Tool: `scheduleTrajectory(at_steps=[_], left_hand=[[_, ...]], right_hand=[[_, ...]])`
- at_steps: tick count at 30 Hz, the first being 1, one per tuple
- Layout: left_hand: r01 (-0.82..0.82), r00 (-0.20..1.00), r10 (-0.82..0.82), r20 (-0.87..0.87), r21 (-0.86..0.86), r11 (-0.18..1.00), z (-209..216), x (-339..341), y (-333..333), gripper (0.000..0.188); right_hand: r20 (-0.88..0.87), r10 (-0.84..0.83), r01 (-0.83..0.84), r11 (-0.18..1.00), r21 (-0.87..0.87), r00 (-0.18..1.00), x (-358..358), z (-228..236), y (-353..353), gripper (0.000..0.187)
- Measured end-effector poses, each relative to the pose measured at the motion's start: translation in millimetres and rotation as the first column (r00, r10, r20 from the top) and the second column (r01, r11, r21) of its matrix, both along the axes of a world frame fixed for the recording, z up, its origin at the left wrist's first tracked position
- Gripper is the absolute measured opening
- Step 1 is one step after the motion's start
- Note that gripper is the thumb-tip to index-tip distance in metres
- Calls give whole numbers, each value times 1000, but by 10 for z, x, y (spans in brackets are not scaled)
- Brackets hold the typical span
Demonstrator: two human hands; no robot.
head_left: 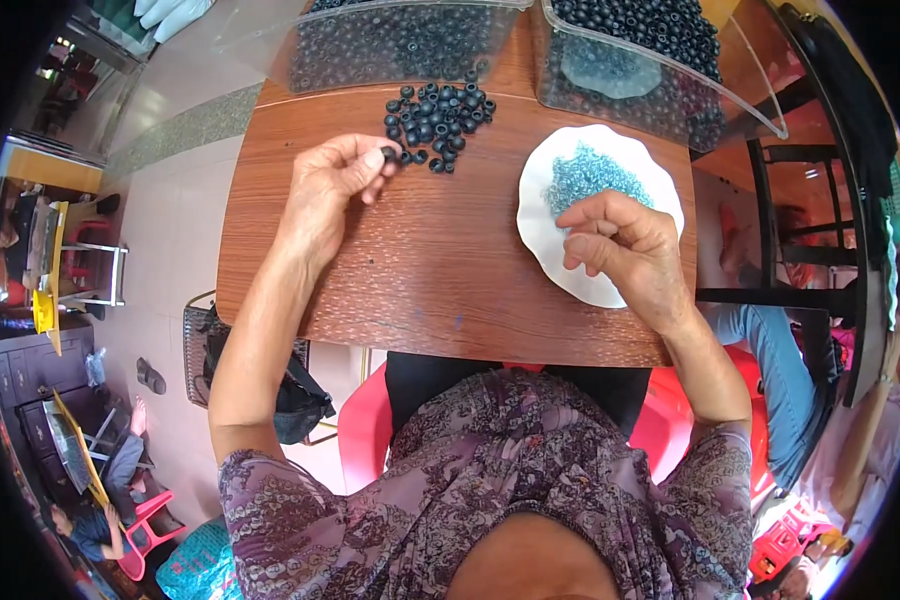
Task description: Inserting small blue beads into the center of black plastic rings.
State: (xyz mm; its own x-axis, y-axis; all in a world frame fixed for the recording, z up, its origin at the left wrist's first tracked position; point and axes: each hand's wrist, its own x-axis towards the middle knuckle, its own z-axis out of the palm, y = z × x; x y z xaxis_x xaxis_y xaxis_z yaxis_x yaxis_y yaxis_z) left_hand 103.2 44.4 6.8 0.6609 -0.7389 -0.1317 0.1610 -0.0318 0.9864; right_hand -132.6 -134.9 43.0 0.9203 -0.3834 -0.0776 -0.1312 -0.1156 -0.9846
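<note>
Between the thumb and forefinger of my left hand [332, 185] is a black bead [390, 154], its hole facing outward. That hand is at the near left edge of a loose pile of round black beads [435, 118] on the wooden table. My right hand [630, 250] hovers over the near part of a white scalloped plate [542, 245], its fingers curled toward the thumb. Whatever it may pinch is too small to make out. On the plate lies a heap of tiny translucent light-blue pieces [592, 178], partly covered by my right hand.
Two clear plastic bins, the left bin [300, 62] and the right bin [610, 105], hold many black beads along the far side of the brown table [440, 260]. A dark metal frame [770, 200] stands to the right. Other people sit at both sides.
</note>
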Motion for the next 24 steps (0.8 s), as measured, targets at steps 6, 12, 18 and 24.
scheduleTrajectory(at_steps=[6,12,18,24], left_hand=[[72,947,-113,-302,-144,987,111,-525,-58,22],[138,900,-219,-377,-230,963,118,-867,-183,25],[111,842,-251,-478,-302,947,85,-989,-265,25],[126,773,-312,-553,-348,929,33,-1027,-337,24]], right_hand=[[184,-25,60,980,-187,983,226,-24,140,19],[336,68,93,893,-441,940,342,-76,199,26],[368,104,142,801,-582,924,295,-135,153,25],[349,78,124,845,-520,934,244,-128,101,22]])
